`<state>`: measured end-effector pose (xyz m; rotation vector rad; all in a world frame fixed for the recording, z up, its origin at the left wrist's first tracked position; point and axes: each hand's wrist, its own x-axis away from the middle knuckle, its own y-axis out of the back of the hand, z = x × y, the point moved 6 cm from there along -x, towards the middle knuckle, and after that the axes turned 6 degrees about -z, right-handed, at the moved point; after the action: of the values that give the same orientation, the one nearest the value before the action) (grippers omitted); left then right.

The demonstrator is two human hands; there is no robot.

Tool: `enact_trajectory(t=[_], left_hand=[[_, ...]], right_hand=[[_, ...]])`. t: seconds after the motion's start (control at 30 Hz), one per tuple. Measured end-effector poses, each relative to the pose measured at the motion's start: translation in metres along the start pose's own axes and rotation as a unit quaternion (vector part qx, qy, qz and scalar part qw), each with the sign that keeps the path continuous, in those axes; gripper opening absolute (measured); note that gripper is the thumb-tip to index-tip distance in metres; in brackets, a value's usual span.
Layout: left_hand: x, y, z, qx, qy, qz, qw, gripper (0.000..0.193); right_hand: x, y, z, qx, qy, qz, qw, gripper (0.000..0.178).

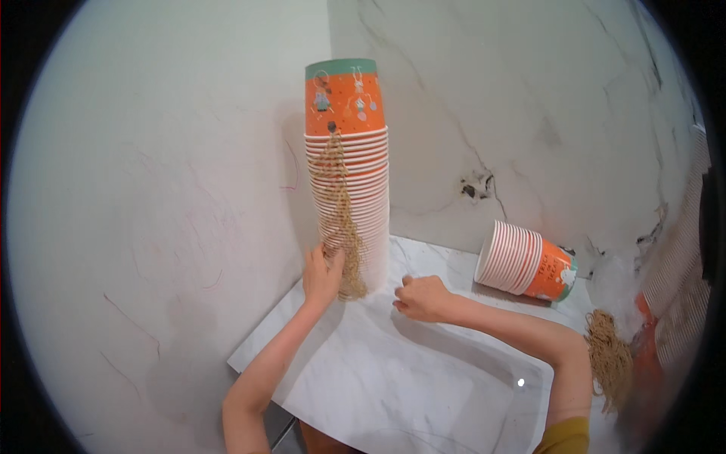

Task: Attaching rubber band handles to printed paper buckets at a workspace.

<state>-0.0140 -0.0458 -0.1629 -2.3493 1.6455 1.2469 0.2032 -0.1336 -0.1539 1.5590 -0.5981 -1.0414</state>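
A tall stack of upside-down paper buckets [370,181], white-rimmed with an orange and green one on top, stands toward the back of the marble-patterned table. Tan cords [344,204] hang down its front from a dark spot on the top bucket, spreading toward the base. My left hand [324,276] is at the lower left of the stack, its fingers closed on the cord strands. To the right of the base, my right hand [423,298] hovers over the table with curled fingers. Whatever it may hold is too small or hidden to make out.
A shorter stack of the same paper buckets [522,261] lies on its side at the back right. A bundle of tan cord [609,354] hangs by the table's right edge. Walls stand close on the left and behind; the marble-patterned tabletop [393,378] extends toward me.
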Motion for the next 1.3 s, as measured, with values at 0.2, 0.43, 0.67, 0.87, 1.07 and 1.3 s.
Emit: enact_trajectory(t=[0.2, 0.43, 0.67, 0.87, 1.07, 1.3], left_hand=[[0.082, -0.04, 0.007, -0.098, 0.03, 0.172, 0.98, 0.07], [0.14, -0.093, -0.095, -0.014, -0.055, 0.332, 0.942, 0.046], [0.183, -0.137, -0.154, 0.029, -0.049, 0.381, 0.923, 0.043], [0.207, -0.163, -0.161, 0.04, -0.04, 0.38, 0.923, 0.044], [0.201, -0.171, -0.169, 0.08, -0.023, 0.351, 0.933, 0.04], [0.181, -0.177, -0.208, 0.157, -0.044, 0.246, 0.955, 0.027]], right_hand=[[0.092, 0.064, 0.094, -0.078, 0.124, -0.078, 0.986, 0.03], [0.158, 0.18, 0.148, -0.35, 0.189, -0.189, 0.898, 0.026], [0.193, 0.215, 0.145, -0.4, 0.301, -0.196, 0.843, 0.046], [0.214, 0.205, 0.125, -0.437, 0.244, -0.214, 0.839, 0.054], [0.223, 0.213, 0.122, -0.398, 0.27, -0.235, 0.845, 0.053], [0.254, 0.186, 0.065, -0.498, 0.141, -0.219, 0.827, 0.068]])
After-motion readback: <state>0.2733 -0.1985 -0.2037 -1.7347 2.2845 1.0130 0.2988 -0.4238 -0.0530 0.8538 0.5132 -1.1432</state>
